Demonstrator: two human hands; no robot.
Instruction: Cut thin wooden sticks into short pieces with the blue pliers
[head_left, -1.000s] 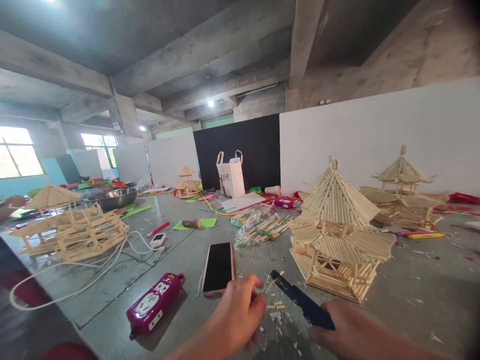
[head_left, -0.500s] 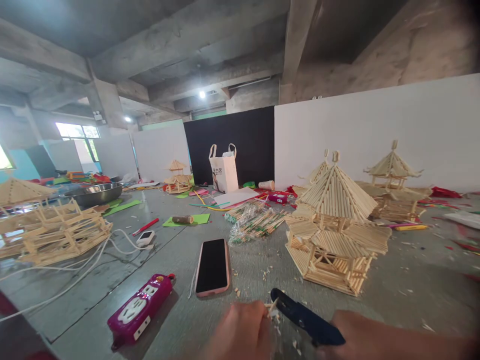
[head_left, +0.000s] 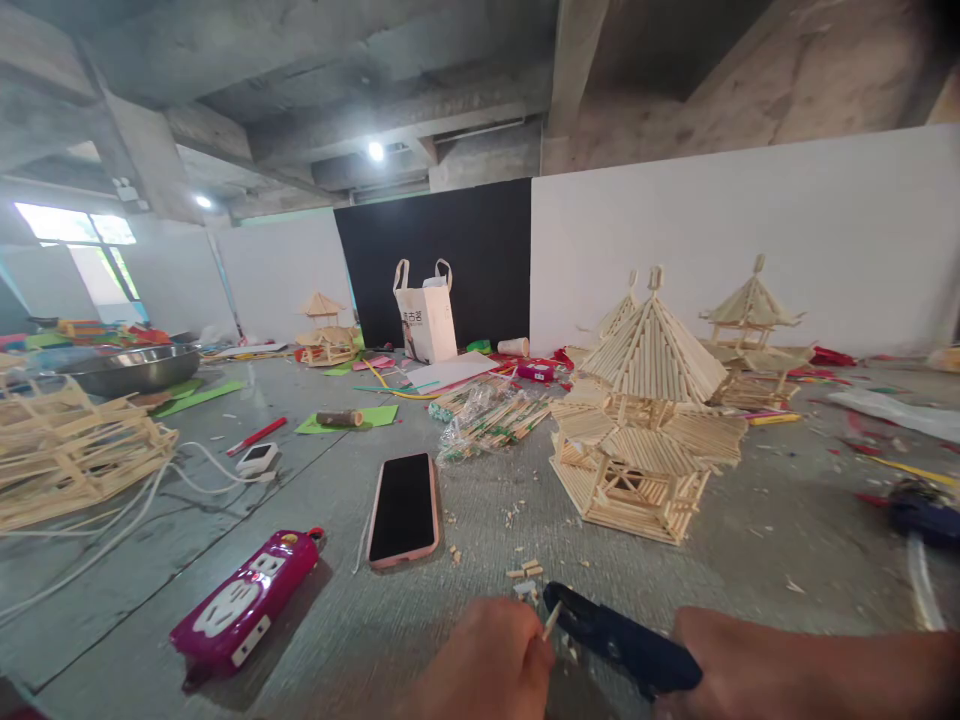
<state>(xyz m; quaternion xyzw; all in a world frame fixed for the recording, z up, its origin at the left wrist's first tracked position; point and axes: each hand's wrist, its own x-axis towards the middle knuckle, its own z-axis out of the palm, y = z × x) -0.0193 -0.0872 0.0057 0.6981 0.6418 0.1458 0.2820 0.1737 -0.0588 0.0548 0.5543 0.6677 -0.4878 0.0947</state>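
Note:
My left hand (head_left: 491, 660) is closed, pinching a thin wooden stick (head_left: 553, 620) whose end shows past the fingers. The stick's tip meets the dark head of a dark blue hand cutter (head_left: 619, 640); whether the jaws are closed on it I cannot tell. My right hand (head_left: 712, 655) is wrapped round the cutter's handle at the lower right. Just beyond the cutter's head lie several short cut stick pieces (head_left: 527, 569). A pavilion model made of sticks (head_left: 645, 440) stands upright behind both hands.
A phone (head_left: 403, 508) and a purple power strip (head_left: 251, 600) lie left of my hands. Bundled sticks in clear plastic (head_left: 495, 420) lie farther back. More stick models (head_left: 750, 330) stand at the back right and at left, near a white cable (head_left: 150, 500) and metal bowl (head_left: 131, 370).
The view has turned right, so the table things sit farther left and higher. Short stick pieces now show beyond the cutter's head. The stick in my left hand points differently, tilted up toward the cutter.

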